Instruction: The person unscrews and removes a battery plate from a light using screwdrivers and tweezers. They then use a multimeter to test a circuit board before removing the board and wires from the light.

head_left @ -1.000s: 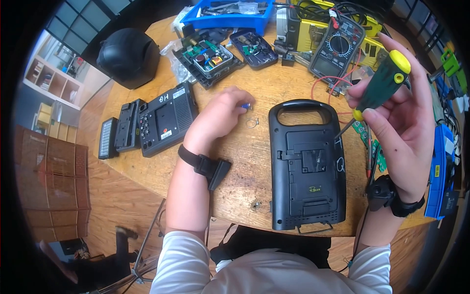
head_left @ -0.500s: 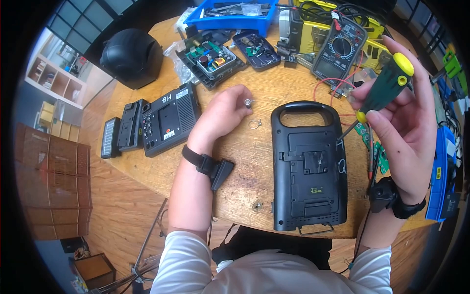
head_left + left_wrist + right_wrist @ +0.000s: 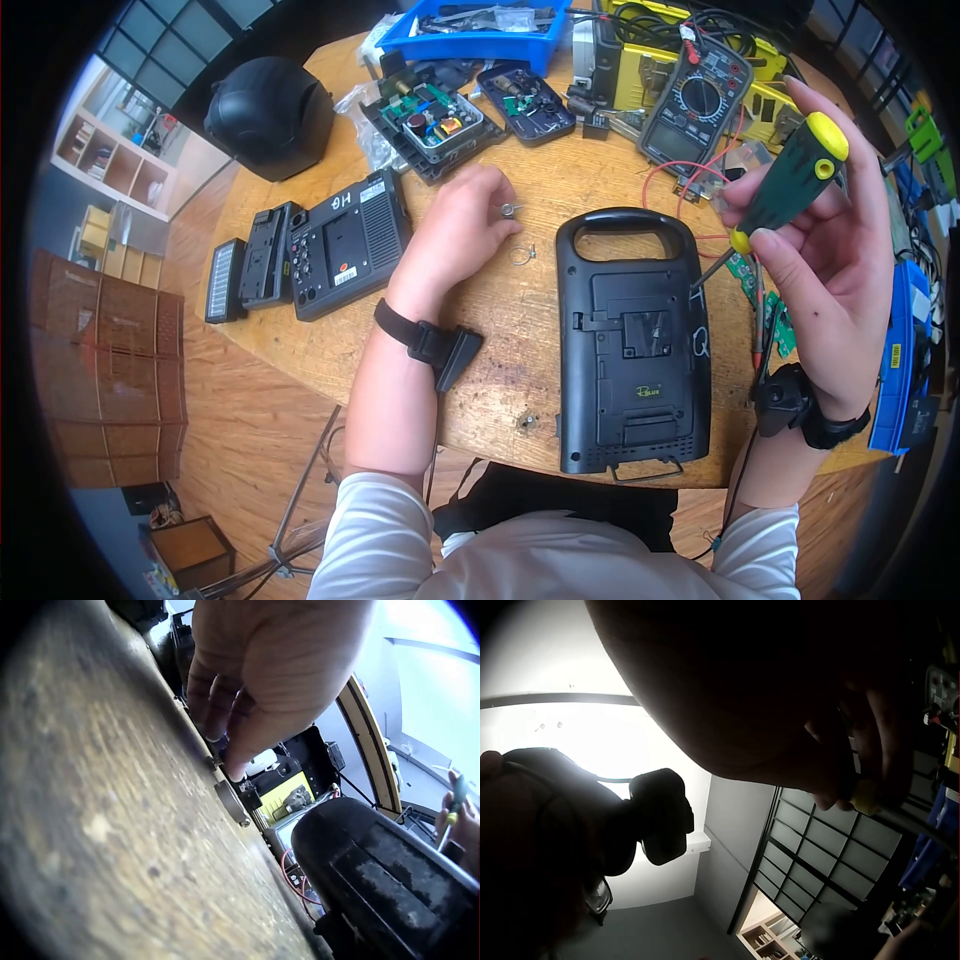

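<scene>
My left hand point(image 3: 462, 225) rests low over the table with its fingers bent, pinching a small round metal piece point(image 3: 510, 210) at the fingertips. Just below that piece lies a thin metal hose clamp point(image 3: 522, 255), which the left wrist view shows as a metal band point(image 3: 232, 803) on the wood. In my right hand point(image 3: 830, 265), raised at the right, is a screwdriver point(image 3: 785, 190) with a dark green handle and yellow ends. Its shaft points down-left and overlaps the upper right edge of a black handled device point(image 3: 635, 400) marked Rolux.
A multimeter point(image 3: 695, 105) with red leads stands at the back right, beside yellow cases. Opened electronics housings point(image 3: 430, 125) and a blue bin point(image 3: 470, 45) are at the back. Another black device point(image 3: 350, 245) lies left of my left arm. Green circuit boards point(image 3: 780, 325) lie under my right hand.
The left fingers have shifted slightly: a blue bit showed at their tips earlier, now a round metal face does. My right hand keeps its hold on the screwdriver. The head view has moved a little.
</scene>
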A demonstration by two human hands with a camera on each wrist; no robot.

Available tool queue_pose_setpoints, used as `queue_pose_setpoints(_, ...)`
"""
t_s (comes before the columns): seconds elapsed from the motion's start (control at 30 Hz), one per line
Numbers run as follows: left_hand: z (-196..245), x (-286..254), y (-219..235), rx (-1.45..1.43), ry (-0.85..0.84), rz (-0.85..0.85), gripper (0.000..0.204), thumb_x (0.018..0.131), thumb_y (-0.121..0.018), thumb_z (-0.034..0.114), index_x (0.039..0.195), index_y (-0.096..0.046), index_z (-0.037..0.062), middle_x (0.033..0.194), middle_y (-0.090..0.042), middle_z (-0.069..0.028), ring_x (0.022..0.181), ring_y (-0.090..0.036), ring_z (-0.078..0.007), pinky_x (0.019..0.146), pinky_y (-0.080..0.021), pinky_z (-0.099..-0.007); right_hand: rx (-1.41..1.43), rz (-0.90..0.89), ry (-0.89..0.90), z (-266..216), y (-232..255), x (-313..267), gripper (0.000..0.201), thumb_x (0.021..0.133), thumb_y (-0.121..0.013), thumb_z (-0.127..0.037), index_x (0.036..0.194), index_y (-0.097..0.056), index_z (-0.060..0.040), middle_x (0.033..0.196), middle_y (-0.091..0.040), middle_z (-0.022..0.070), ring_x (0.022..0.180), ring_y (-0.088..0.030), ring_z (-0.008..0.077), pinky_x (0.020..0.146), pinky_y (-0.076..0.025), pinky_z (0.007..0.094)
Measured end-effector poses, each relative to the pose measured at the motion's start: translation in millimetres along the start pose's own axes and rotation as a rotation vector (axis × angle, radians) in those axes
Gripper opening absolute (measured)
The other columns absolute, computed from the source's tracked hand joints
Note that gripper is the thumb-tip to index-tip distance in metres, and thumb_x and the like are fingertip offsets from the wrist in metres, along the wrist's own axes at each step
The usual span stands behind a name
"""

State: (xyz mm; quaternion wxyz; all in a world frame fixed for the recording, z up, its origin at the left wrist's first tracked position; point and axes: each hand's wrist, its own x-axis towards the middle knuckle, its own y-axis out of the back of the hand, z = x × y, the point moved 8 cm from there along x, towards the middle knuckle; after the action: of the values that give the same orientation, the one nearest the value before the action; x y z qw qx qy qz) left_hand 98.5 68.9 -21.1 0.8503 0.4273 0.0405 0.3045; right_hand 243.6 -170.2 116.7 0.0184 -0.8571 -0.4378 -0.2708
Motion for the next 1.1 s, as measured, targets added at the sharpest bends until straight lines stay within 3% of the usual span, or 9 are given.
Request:
queue_pose_setpoints(0.23,-6,2,-1,0.036,-0.005,-0.002,0.023,0.080,-0.081,-0.003,0.095,-0.063,-0.0015,0.091,-0.067,-0.0095,0.082,-0.066,-0.0178,0.075,-0.055,-0.0317,0.022,-0.012,0.173,-18,-10,-2,0.078,0.090,-0.066,0.008,0.159,-0.033,-0.0065,0.110,-0.071,0.0133,0.104,-0.071,0.0200,0.097,-0.058,0.0326)
queue_pose_setpoints(0.3,-8,2,-2,0.029,0.003,-0.008,0.023,0.080,-0.081,-0.003,0.095,-0.063,-0.0014,0.090,-0.068,-0.0090,0.082,-0.066,-0.0172,0.075,-0.055,-0.0315,-0.159,-0.105,-0.072,-27,-15,6,0.079,0.090,-0.066,0.007,0.159,-0.033,-0.0064,0.110,-0.071,0.0131,0.104,-0.071,0.0200,0.097,-0.058,0.0327)
queue_pose_setpoints(0.37,-9,2,-1,-0.033,0.025,-0.008,0.025,0.076,-0.082,0.002,0.093,-0.065,-0.0016,0.090,-0.070,-0.0187,0.087,-0.069,-0.0364,0.078,-0.054,-0.0431,-0.068,-0.066,0.058,-8,-12,-1,0.079,0.090,-0.067,0.007,0.159,-0.033,-0.0061,0.111,-0.071,0.0131,0.105,-0.071,0.0201,0.097,-0.058,0.0328)
queue_pose_setpoints(0.4,-9,2,-2,-0.033,0.024,-0.009,0.025,0.076,-0.082,0.002,0.093,-0.065,-0.0016,0.090,-0.070,-0.0187,0.087,-0.069,-0.0364,0.078,-0.054,-0.0431,0.022,-0.027,0.188,-10,-10,-3,0.079,0.090,-0.067,0.007,0.159,-0.033,-0.0058,0.111,-0.071,0.0131,0.105,-0.071,0.0202,0.098,-0.057,0.0328)
queue_pose_setpoints(0.63,-5,2,-1,-0.022,0.092,-0.063,0.024,0.078,-0.082,0.003,0.094,-0.066,-0.0016,0.089,-0.071,-0.0182,0.086,-0.070,-0.0341,0.077,-0.055,-0.0414,-0.150,-0.101,0.012,-13,-8,2,0.079,0.089,-0.065,0.009,0.159,-0.031,-0.0045,0.113,-0.071,0.0137,0.107,-0.071,0.0205,0.099,-0.057,0.0336)
queue_pose_setpoints(0.7,0,3,1,-0.008,0.099,-0.087,0.023,0.078,-0.082,0.003,0.094,-0.066,-0.0016,0.088,-0.071,-0.0181,0.086,-0.070,-0.0339,0.077,-0.055,-0.0413,0.074,-0.022,0.206,-10,-5,-5,0.080,0.089,-0.065,0.010,0.159,-0.031,-0.0045,0.113,-0.070,0.0141,0.108,-0.071,0.0205,0.100,-0.056,0.0342)
queue_pose_setpoints(0.93,4,1,-1,0.046,0.086,-0.142,0.022,0.080,-0.080,0.002,0.096,-0.066,-0.0014,0.086,-0.071,-0.0174,0.082,-0.070,-0.0308,0.074,-0.055,-0.0400,-0.033,-0.098,0.051,-23,-8,1,0.080,0.089,-0.065,0.010,0.160,-0.030,-0.0037,0.114,-0.070,0.0143,0.109,-0.070,0.0199,0.099,-0.056,0.0329)
queue_pose_setpoints(1.0,1,0,-3,0.037,0.090,-0.147,0.022,0.081,-0.080,0.001,0.097,-0.065,-0.0013,0.085,-0.070,-0.0172,0.081,-0.069,-0.0296,0.073,-0.054,-0.0392,0.053,-0.078,0.244,-12,-4,-3,0.080,0.089,-0.065,0.011,0.159,-0.030,-0.0035,0.113,-0.070,0.0142,0.109,-0.069,0.0196,0.098,-0.056,0.0322)
queue_pose_setpoints(1.1,-9,-3,-9,0.010,0.110,-0.156,0.020,0.086,-0.078,0.001,0.097,-0.062,0.0008,0.081,-0.066,-0.0040,0.079,-0.063,-0.0114,0.072,-0.051,-0.0296,0.101,-0.027,0.217,-7,-4,-7,0.079,0.089,-0.065,0.010,0.159,-0.031,-0.0034,0.113,-0.070,0.0141,0.109,-0.069,0.0195,0.098,-0.056,0.0321)
